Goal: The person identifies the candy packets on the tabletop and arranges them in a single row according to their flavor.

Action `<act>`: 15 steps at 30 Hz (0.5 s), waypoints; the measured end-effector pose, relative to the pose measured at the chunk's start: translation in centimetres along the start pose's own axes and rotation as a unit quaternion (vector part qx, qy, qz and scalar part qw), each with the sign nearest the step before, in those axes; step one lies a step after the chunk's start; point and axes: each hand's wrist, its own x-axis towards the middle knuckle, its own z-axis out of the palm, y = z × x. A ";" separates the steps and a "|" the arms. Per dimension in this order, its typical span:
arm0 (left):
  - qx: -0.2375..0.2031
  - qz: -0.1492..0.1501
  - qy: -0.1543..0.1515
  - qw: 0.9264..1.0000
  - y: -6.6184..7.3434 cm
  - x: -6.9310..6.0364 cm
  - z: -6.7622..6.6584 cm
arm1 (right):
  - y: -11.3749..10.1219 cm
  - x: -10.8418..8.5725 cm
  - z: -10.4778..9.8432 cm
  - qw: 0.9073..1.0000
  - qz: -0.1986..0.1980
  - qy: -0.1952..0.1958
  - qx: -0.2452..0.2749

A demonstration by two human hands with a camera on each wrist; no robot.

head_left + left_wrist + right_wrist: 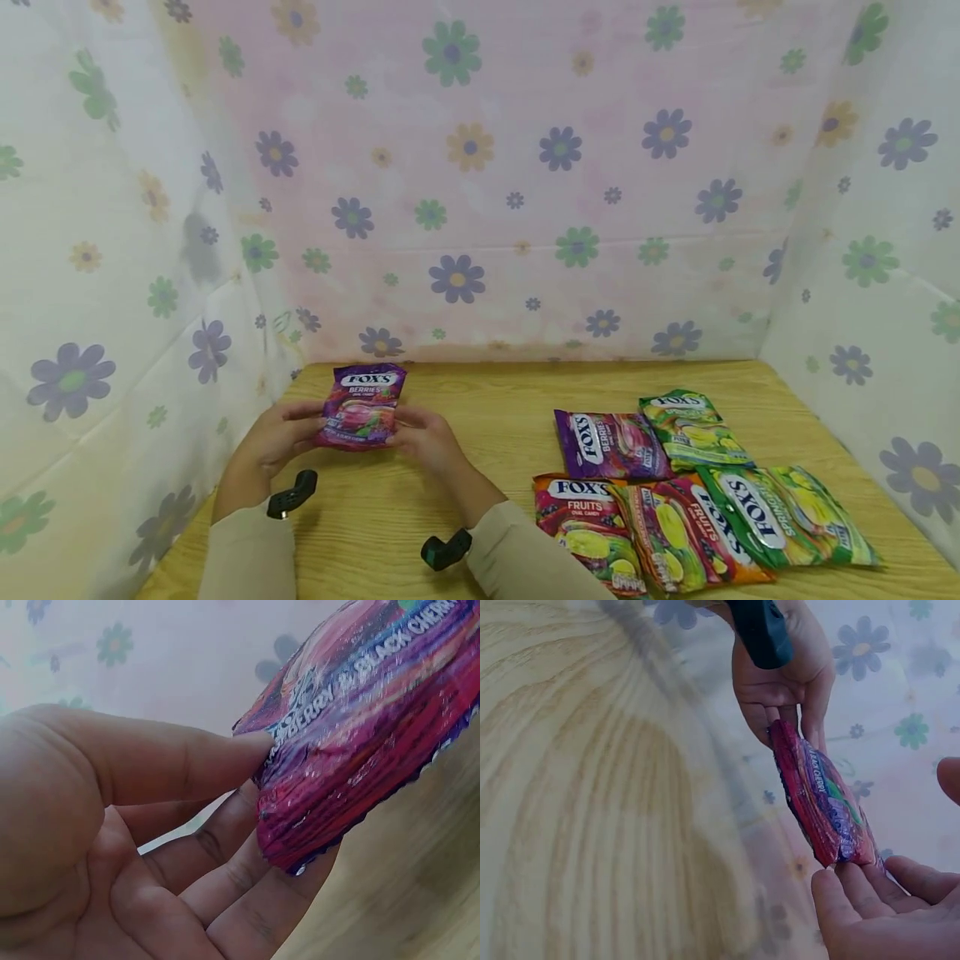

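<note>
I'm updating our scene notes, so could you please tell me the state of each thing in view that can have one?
Held Berries bag, pinched, front showing.
Left hand, pinching that bag.
Right hand, fingers touching its edge.
Other Berries bag, lying, lettering sideways.
Left Fruits bag, lying, lettering level.
Right Fruits bag, lying, lettering slanted.
Rear green bag, lying, lettering level.
Front green bag, lying, lettering slanted.

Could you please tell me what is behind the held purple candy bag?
The left hand has fingers behind the bag; their tips are covered. Past its edges the wooden table shows.
</note>
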 end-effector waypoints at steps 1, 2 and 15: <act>-0.010 -0.003 0.006 1.000 -0.2 0.0 -0.2 | 0.1 0.0 0.2 1.000 0.001 -0.008 0.006; -0.019 -0.007 0.011 1.000 -0.4 -0.1 -0.4 | 0.2 0.1 0.4 1.000 0.002 -0.016 0.014; -0.038 -0.050 0.093 0.994 -2.1 0.2 -1.1 | 1.3 0.6 1.9 0.997 0.029 -0.048 0.060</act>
